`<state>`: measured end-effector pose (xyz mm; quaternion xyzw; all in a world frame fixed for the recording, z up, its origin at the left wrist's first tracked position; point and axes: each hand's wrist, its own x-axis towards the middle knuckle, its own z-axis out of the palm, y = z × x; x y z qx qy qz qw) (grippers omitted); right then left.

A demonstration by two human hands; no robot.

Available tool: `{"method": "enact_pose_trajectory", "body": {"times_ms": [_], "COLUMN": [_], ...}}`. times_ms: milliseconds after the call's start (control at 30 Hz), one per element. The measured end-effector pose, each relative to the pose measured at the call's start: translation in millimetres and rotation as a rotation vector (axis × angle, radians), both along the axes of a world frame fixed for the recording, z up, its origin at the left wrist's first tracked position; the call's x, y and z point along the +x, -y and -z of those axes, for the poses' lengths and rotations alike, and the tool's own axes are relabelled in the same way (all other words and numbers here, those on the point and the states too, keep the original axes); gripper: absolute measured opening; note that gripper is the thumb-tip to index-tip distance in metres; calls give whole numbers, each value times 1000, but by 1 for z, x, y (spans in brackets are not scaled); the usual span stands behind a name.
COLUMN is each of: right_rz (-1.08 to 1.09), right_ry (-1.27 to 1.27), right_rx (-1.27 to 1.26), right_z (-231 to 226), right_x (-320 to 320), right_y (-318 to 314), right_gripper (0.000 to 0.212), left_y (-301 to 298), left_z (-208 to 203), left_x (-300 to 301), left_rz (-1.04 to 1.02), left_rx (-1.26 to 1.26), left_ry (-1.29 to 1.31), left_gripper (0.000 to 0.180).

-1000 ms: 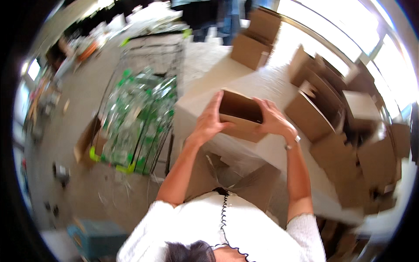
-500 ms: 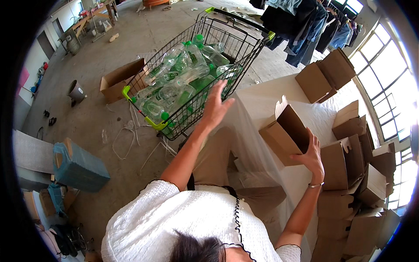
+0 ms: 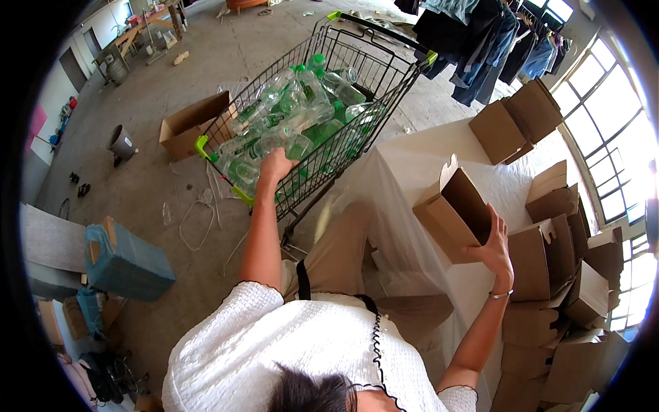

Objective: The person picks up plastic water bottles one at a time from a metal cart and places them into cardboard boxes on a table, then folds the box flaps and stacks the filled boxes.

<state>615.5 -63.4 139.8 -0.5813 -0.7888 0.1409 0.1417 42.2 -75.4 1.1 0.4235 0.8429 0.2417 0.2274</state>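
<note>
Two hands are at work, well apart. My left hand [image 3: 276, 165] reaches out at about eleven o'clock into the black wire shopping cart with green trim [image 3: 384, 69], its fingers curled down among the clear plastic bottles with green caps [image 3: 295, 113] piled inside; I cannot tell whether it has closed on one. My right hand [image 3: 495, 248], at about three o'clock, is spread flat against the side of an open brown cardboard box [image 3: 449, 216], steadying it tilted on the white-covered worktop [image 3: 412, 161], mouth facing up and to the right. A thin bracelet sits on that wrist. More brown cardboard boxes [image 3: 556, 254] of the same kind stand stacked just beside the held one, running from two to five o'clock, and two more [image 3: 515, 120] rest at the worktop's far end. On the concrete floor [image 3: 151, 123], an open cardboard carton [image 3: 189, 123] lies just beside the cart at ten o'clock.
</note>
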Motion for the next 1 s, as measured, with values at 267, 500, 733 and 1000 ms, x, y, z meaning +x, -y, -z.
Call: {"method": "enact_pose_trajectory", "body": {"times_ms": [267, 500, 733, 1000], "right_rz": [-5, 26, 41, 46], "right_ry": [-9, -26, -36, -24], "right_rx": [-5, -15, -26, -17], "right_z": [-2, -4, -3, -1], "right_x": [-4, -3, -3, 4], "right_y": [2, 4, 4, 7], "right_gripper": [125, 125, 125, 123], "left_y": [-34, -9, 3, 6], "left_z": [104, 29, 16, -11], "left_x": [-46, -7, -2, 18], "left_rz": [4, 6, -116, -201], "left_rx": [92, 18, 207, 536], "left_ry": [180, -44, -90, -145], "left_gripper": [60, 62, 72, 83]}}
